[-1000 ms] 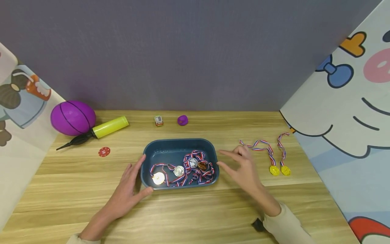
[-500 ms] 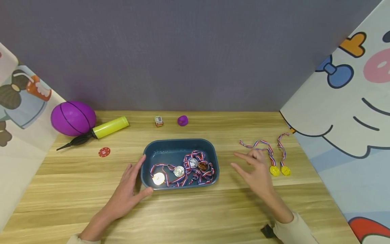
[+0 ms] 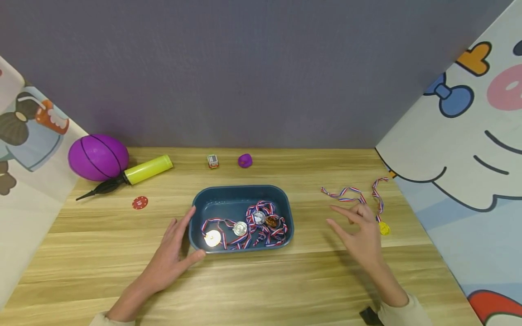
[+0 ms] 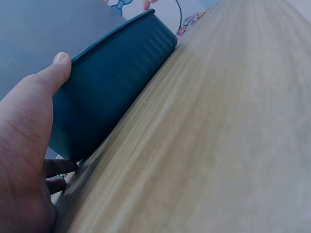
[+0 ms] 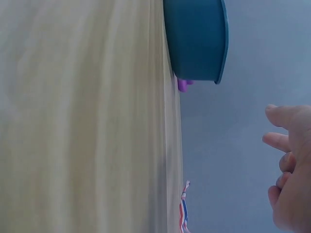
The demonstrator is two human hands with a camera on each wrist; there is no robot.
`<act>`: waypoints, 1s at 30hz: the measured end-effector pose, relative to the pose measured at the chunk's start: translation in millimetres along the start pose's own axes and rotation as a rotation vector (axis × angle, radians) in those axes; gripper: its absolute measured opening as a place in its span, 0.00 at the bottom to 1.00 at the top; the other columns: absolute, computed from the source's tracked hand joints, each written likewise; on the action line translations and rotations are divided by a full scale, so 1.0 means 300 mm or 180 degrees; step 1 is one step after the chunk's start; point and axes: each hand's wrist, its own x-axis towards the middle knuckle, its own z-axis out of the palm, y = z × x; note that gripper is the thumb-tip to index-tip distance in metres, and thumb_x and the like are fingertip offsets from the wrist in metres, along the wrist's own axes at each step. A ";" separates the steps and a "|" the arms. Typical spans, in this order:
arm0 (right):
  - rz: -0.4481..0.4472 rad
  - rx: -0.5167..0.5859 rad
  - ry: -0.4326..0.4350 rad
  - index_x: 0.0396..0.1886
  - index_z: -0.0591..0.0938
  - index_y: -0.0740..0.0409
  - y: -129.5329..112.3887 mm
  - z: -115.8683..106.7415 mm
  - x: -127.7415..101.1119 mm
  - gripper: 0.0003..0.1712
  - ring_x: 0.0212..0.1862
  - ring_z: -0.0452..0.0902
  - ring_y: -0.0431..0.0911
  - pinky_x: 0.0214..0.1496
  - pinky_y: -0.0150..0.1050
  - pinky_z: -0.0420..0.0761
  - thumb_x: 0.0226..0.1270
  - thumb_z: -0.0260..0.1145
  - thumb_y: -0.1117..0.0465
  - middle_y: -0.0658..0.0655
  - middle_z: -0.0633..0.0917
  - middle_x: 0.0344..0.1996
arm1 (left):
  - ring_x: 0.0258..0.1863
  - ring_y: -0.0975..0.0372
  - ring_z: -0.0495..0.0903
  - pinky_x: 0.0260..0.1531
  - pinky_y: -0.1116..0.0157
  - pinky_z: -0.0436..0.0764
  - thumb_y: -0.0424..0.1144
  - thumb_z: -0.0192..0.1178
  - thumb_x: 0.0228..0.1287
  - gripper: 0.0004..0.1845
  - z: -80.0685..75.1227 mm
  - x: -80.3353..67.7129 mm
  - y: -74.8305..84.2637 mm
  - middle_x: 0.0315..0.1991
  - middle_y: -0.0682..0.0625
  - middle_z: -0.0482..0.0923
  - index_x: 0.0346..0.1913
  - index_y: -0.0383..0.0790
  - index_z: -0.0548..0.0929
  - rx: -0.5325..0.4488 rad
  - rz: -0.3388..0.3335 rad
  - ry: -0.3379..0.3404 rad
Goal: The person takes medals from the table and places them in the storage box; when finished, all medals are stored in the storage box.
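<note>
A dark blue tray sits mid-table on the wood. Inside it lie several medals on red-white-blue ribbons, among them a shiny one, a silver one and a bronze one. My left hand rests against the tray's near left corner, fingers straight and thumb along the wall. My right hand hovers with fingers spread over two ribboned gold medals on the table to the right. One gold medal shows beside it; the other is hidden under the hand. Their ribbons trail away from me.
At the back left lie a purple ball, a yellow pump and a red chip. A small toy car and a purple knob sit behind the tray. Cartoon panels wall both sides.
My right hand has moved right, away from the tray, and now covers one of the gold medals. The left hand and the tray have stayed put.
</note>
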 end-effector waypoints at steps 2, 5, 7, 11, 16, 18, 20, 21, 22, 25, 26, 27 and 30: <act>0.0053 -0.0039 0.0025 0.45 0.96 0.65 0.007 -0.011 -0.006 0.40 0.36 0.58 0.42 0.44 0.32 0.58 0.72 0.71 0.28 0.55 0.66 0.25 | 0.85 0.26 0.48 0.83 0.27 0.46 0.52 0.76 0.69 0.59 0.000 0.000 -0.002 0.88 0.37 0.57 0.93 0.61 0.48 -0.0003 0.0000 -0.0003; 0.0107 -0.0030 0.0075 0.45 0.95 0.66 0.021 -0.027 -0.016 0.41 0.35 0.57 0.42 0.44 0.33 0.55 0.71 0.71 0.28 0.56 0.65 0.25 | 0.84 0.26 0.51 0.85 0.30 0.45 0.52 0.77 0.69 0.59 0.001 0.004 -0.005 0.88 0.37 0.57 0.93 0.59 0.48 0.0016 0.0056 0.0017; 0.0130 -0.0004 0.0128 0.44 0.95 0.67 0.033 -0.036 -0.024 0.42 0.36 0.56 0.42 0.44 0.34 0.54 0.70 0.72 0.28 0.55 0.64 0.26 | 0.84 0.27 0.53 0.86 0.33 0.44 0.52 0.77 0.69 0.59 0.000 0.005 -0.007 0.88 0.37 0.58 0.93 0.58 0.48 0.0025 0.0095 0.0029; 0.0205 0.0034 0.0232 0.41 0.94 0.71 0.053 -0.056 -0.038 0.43 0.37 0.57 0.42 0.43 0.31 0.56 0.68 0.74 0.29 0.54 0.63 0.26 | 0.84 0.27 0.54 0.87 0.36 0.43 0.52 0.76 0.69 0.59 -0.001 0.006 -0.008 0.88 0.37 0.58 0.93 0.57 0.48 0.0035 0.0125 0.0041; 0.0317 -0.0025 0.0293 0.40 0.94 0.73 0.081 -0.082 -0.053 0.44 0.36 0.58 0.43 0.41 0.30 0.58 0.67 0.75 0.29 0.53 0.64 0.25 | 0.84 0.27 0.54 0.87 0.35 0.43 0.53 0.76 0.69 0.59 -0.001 0.005 -0.008 0.88 0.37 0.58 0.93 0.58 0.48 0.0033 0.0107 0.0041; 0.0356 -0.0053 0.0340 0.40 0.94 0.73 0.099 -0.092 -0.061 0.42 0.35 0.58 0.44 0.40 0.30 0.58 0.67 0.78 0.31 0.52 0.64 0.25 | 0.84 0.27 0.54 0.87 0.35 0.43 0.53 0.76 0.69 0.59 -0.001 0.006 -0.008 0.88 0.37 0.58 0.93 0.58 0.48 0.0041 0.0109 0.0040; 0.0399 -0.0061 0.0373 0.40 0.94 0.74 0.116 -0.103 -0.069 0.40 0.35 0.59 0.43 0.41 0.30 0.59 0.67 0.80 0.35 0.53 0.65 0.25 | 0.84 0.27 0.55 0.87 0.35 0.43 0.53 0.76 0.69 0.59 -0.001 0.007 -0.008 0.88 0.37 0.58 0.93 0.58 0.48 0.0048 0.0116 0.0042; 0.0427 -0.0072 0.0397 0.40 0.94 0.74 0.124 -0.109 -0.073 0.38 0.35 0.59 0.43 0.41 0.29 0.60 0.66 0.81 0.36 0.53 0.66 0.25 | 0.84 0.27 0.55 0.87 0.36 0.43 0.53 0.76 0.69 0.59 -0.001 0.007 -0.008 0.88 0.37 0.58 0.93 0.58 0.48 0.0048 0.0118 0.0045; 0.0464 -0.0096 0.0418 0.41 0.94 0.73 0.130 -0.115 -0.078 0.37 0.34 0.60 0.42 0.41 0.29 0.61 0.66 0.82 0.37 0.53 0.67 0.25 | 0.84 0.27 0.55 0.87 0.36 0.43 0.53 0.76 0.69 0.59 -0.001 0.008 -0.008 0.88 0.37 0.58 0.93 0.58 0.48 0.0048 0.0119 0.0044; 0.0559 -0.0188 0.0437 0.40 0.95 0.71 0.144 -0.134 -0.090 0.26 0.34 0.60 0.41 0.41 0.29 0.61 0.62 0.88 0.50 0.54 0.68 0.25 | 0.84 0.27 0.55 0.87 0.35 0.43 0.52 0.77 0.69 0.59 -0.001 0.008 -0.009 0.88 0.37 0.58 0.93 0.57 0.48 0.0043 0.0125 0.0046; 0.0583 -0.0240 0.0453 0.40 0.95 0.70 0.148 -0.138 -0.094 0.21 0.33 0.61 0.41 0.41 0.29 0.61 0.59 0.90 0.56 0.54 0.69 0.24 | 0.84 0.27 0.55 0.87 0.35 0.43 0.52 0.77 0.69 0.59 -0.001 0.007 -0.010 0.88 0.37 0.58 0.93 0.57 0.48 0.0038 0.0122 0.0045; 0.0625 -0.0293 0.0441 0.40 0.95 0.70 0.151 -0.144 -0.098 0.18 0.33 0.61 0.41 0.41 0.29 0.61 0.56 0.90 0.61 0.55 0.69 0.24 | 0.84 0.27 0.54 0.87 0.35 0.43 0.52 0.77 0.69 0.59 -0.001 0.007 -0.010 0.88 0.37 0.58 0.93 0.58 0.48 0.0035 0.0119 0.0043; 0.0746 -0.0467 0.0395 0.39 0.95 0.69 0.157 -0.159 -0.107 0.18 0.33 0.61 0.40 0.41 0.27 0.62 0.45 0.89 0.74 0.59 0.70 0.23 | 0.84 0.27 0.53 0.86 0.34 0.44 0.52 0.77 0.69 0.59 -0.001 0.007 -0.010 0.88 0.37 0.57 0.93 0.58 0.48 0.0033 0.0116 0.0035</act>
